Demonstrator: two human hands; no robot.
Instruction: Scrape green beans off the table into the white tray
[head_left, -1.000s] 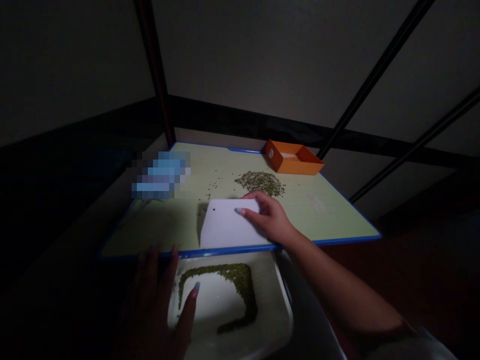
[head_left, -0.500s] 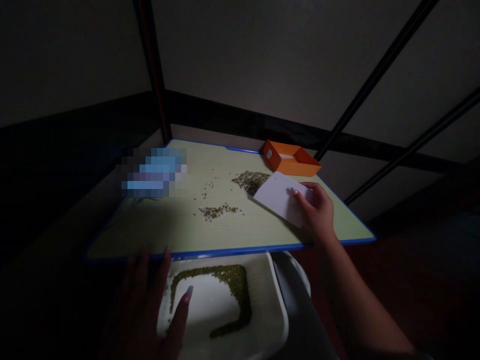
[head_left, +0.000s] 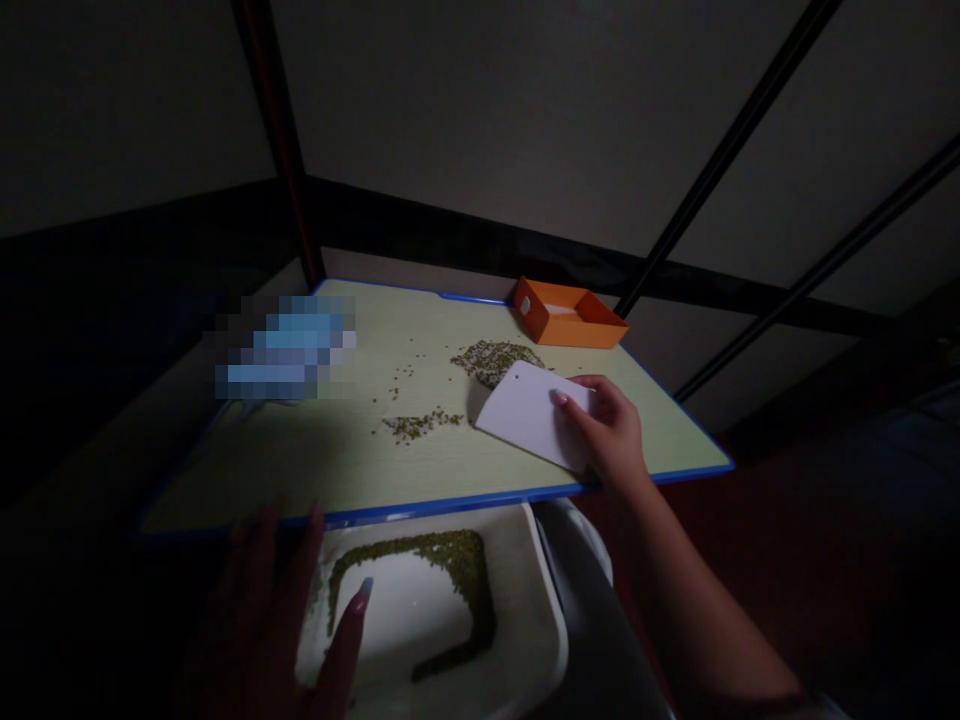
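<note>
Counter (head_left: 420,318) spans mid-frame, with the tub (head_left: 525,600) at bottom centre, close under its near edge, seemingly to catch spills. Your left hand (head_left: 270,610), lower left, is spread, thumb over the tub; contact is unclear. Your right hand (head_left: 621,438) pinches the scraper (head_left: 517,410) by one end, leaving its leftward edge free. The box (head_left: 589,333) sits beyond the seeds (head_left: 486,358) near centre.

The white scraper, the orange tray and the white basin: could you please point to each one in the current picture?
White scraper (head_left: 529,412): head view, on the middle of its flat face.
Orange tray (head_left: 583,331): head view, on its front wall.
White basin (head_left: 525,590): head view, on its inner side wall.
</note>
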